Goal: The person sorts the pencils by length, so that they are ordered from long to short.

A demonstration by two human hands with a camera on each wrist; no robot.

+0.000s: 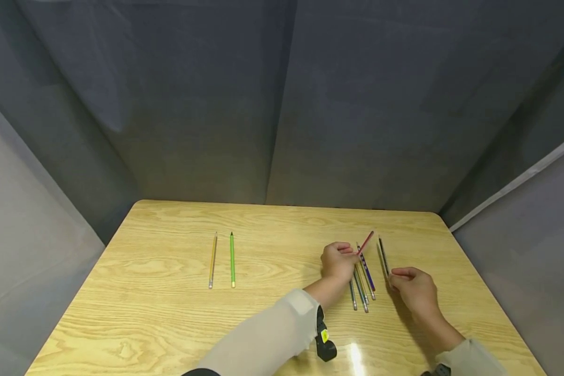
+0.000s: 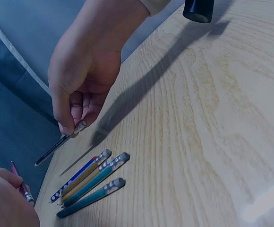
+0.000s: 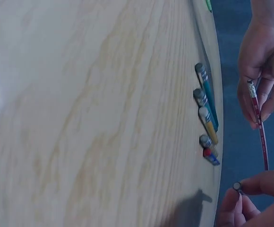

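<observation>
table (image 1: 169, 324): glossy grained wood | pencils (image 1: 363, 292): metal ferrules | backdrop (image 1: 282, 104): matt cloth

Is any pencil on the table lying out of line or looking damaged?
Nothing looks damaged. Only the red pencil is off the table and tilted, pinched in the left hand. The right hand pinches the dark pencil by its end.

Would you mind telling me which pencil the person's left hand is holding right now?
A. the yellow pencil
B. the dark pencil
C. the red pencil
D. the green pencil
C: the left hand pinches the red pencil lifted off the table, while the right hand pinches the end of the dark pencil; the green pencil and yellow pencil lie untouched far to the left.
</observation>
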